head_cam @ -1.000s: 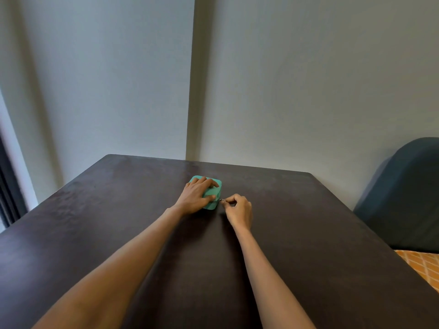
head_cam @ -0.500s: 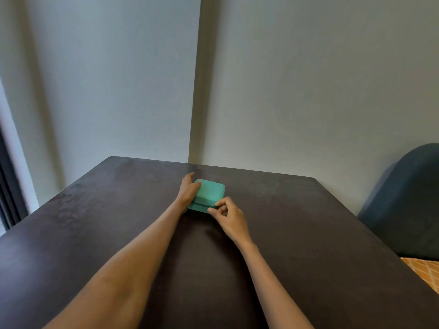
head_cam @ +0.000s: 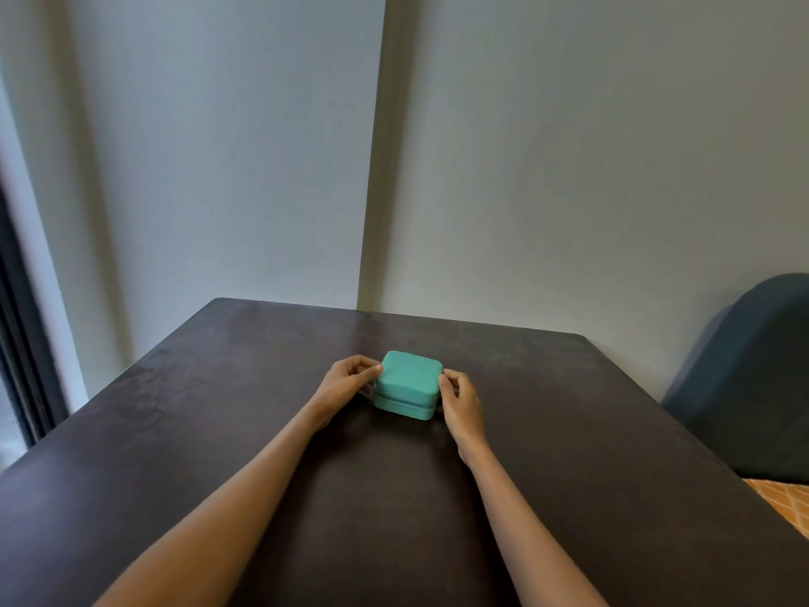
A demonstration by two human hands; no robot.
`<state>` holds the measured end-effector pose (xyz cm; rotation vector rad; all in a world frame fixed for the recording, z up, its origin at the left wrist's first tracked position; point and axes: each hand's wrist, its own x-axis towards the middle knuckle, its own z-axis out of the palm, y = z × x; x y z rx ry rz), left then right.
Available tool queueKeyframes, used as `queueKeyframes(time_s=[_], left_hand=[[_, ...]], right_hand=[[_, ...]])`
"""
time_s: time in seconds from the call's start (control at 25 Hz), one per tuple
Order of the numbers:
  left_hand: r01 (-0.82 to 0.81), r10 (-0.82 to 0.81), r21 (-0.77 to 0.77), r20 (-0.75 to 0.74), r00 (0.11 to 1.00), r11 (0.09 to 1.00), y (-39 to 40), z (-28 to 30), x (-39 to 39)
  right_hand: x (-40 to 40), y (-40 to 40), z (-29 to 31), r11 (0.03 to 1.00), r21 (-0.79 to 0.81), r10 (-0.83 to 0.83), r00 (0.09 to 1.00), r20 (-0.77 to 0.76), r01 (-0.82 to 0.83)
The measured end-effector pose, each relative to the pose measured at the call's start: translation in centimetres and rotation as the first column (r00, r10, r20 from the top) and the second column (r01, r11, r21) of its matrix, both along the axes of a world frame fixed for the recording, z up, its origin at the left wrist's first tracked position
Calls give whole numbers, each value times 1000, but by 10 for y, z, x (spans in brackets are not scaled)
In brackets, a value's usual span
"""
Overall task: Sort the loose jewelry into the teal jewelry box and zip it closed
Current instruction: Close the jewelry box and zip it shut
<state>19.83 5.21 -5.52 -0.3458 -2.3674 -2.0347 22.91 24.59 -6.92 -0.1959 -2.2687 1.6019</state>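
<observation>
A: Item one, the teal jewelry box (head_cam: 408,384). Condition?

B: Small, squarish, rounded corners, matte teal all over. Lid down. A dark seam line runs round the side a little below the middle, splitting the body into a taller upper part and a shallower lower part. Whether the zip along that seam is fully drawn, I cannot tell; no puller shows.

A: Location?

B: Standing flat on the dark table (head_cam: 569,431), roughly midway across its width and toward the far half, well clear of every edge. One corner points toward the viewer.

A: Item two, left hand (head_cam: 346,385).

B: At the box's left side. Fingers curled, thumb and fingertips meeting the upper left edge of the lid. It grips the box there.

A: Item three, right hand (head_cam: 459,400).

B: At the box's right side. Fingers curled inward, fingertips against the right wall near the seam. It holds the box from that side, so the box sits between the two hands. Both forearms reach in from the near edge of the table.

A: Surroundings?

B: Pale wall (head_cam: 569,168) behind the table, with a vertical corner line. Dark blue upholstered chair back (head_cam: 753,378) at right. A patch of orange patterned fabric (head_cam: 783,501) in the lower right.
</observation>
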Motion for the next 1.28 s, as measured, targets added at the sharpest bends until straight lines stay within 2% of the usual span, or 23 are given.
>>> queueKeyframes(time_s=[0.16, 0.24, 0.36, 0.48, 0.68, 0.84, 1.0, 1.12, 1.28], left_hand=[[32, -36, -123, -37, 999, 992, 1, -4, 18], [41, -56, -232, -56, 997, 972, 5, -5, 22], [-123, 34, -373, -237, 971, 920, 11, -6, 28], [-260, 150, -309, -338, 929, 915, 7, -3, 22], [-377, 318, -157, -307, 897, 913, -20, 4, -35], [-389, 341, -153, -267, 901, 908, -32, 7, -102], [-405, 361, -153, -248, 899, 902, -43, 5, -146], [-419, 375, -185, -230, 898, 889, -56, -4, -161], [-451, 383, -266, -270, 883, 852, -59, -9, -172]], right_hand=[[19, -3, 5, 999, -29, -43, 997, -59, 41], [28, -5, 5, 999, 33, 14, 999, -39, -13], [33, -17, 10, 987, 109, 111, 993, 51, -116], [13, -33, 20, 971, 197, 129, 991, 34, -134], [-51, -69, 33, 943, 296, 156, 988, 24, -156], [-121, -86, 32, 940, 304, 162, 987, 10, -158], [-171, -94, 28, 908, 377, 195, 981, 7, -183], [-191, -99, 19, 883, 420, 223, 975, 18, -210], [-200, -105, 14, 871, 474, 172, 984, -45, -130]])
